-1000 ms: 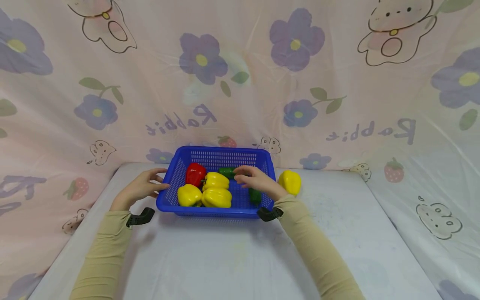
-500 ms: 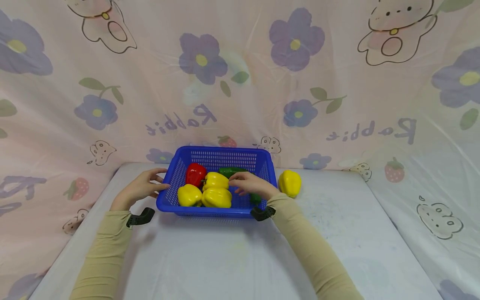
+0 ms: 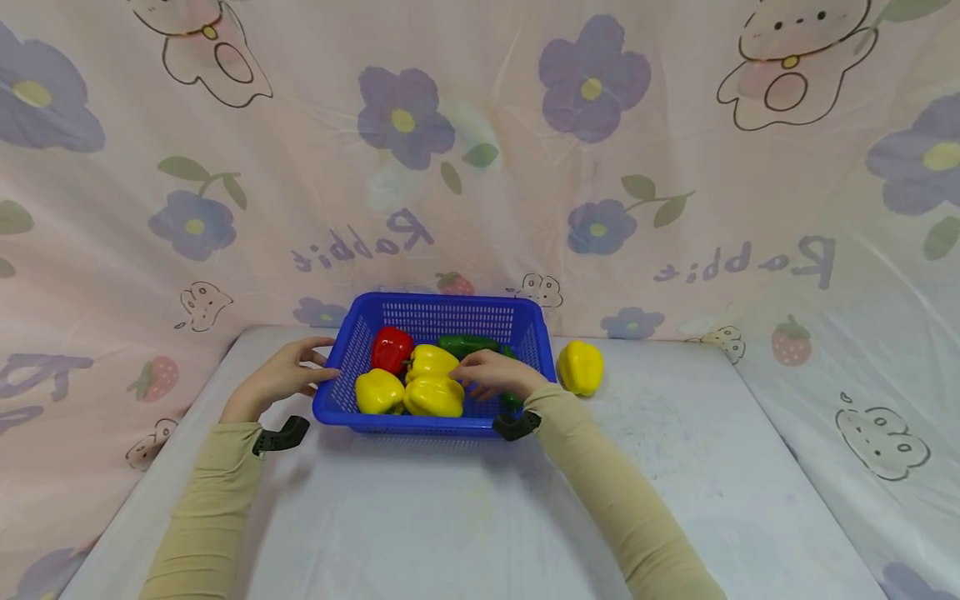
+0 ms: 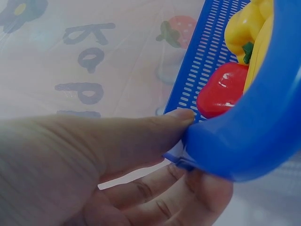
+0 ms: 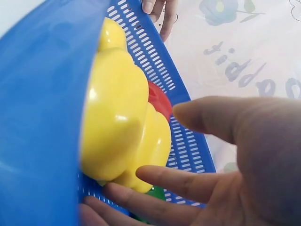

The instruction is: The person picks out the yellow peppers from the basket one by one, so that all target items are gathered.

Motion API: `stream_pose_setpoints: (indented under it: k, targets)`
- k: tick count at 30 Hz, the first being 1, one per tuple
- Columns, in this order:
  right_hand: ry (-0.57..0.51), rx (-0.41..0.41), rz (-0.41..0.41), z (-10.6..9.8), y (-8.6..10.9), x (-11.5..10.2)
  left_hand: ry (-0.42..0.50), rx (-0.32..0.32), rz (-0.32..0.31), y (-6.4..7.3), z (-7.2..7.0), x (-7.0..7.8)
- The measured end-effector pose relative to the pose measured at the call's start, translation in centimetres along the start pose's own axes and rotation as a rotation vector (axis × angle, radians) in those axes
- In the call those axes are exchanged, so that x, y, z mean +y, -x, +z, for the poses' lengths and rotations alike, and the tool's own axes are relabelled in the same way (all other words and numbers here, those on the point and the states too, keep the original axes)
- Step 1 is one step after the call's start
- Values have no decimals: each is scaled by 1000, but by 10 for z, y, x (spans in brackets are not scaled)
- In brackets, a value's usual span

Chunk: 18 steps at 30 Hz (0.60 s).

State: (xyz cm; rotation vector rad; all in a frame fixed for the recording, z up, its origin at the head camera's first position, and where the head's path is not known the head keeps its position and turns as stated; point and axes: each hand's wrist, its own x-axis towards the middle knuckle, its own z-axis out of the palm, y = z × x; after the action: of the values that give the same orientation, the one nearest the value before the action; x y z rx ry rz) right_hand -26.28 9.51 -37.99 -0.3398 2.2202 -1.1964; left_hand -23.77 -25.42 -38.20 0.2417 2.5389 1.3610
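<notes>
My left hand pinches the left rim of a blue plastic basket, thumb above and fingers beneath in the left wrist view. Inside lie a red bell pepper and three yellow ones: one at the left, a front yellow bell pepper and another yellow bell pepper behind it. My right hand reaches into the basket, fingertips right at the last two. Thumb and fingers are spread apart around the yellow bell pepper in the right wrist view.
Long dark green vegetables lie in the basket: one along the back, another green vegetable partly under my right hand. Outside, right of the basket, a yellow bell pepper sits on the white table. A printed curtain hangs behind.
My right hand has moved left and slightly down, from the green vegetables to the yellow bell peppers, uncovering more of the back green one. My left hand and the basket stay put.
</notes>
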Motion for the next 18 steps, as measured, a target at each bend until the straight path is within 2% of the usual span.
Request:
stream_pose_setpoints:
  k: [10,18]
  targets:
    - [12,-27,29,1,-3,-4,5,2,-4,0,0,-1]
    - [109,-43,45,4,-7,-13,5,2,-1,0,0,-1]
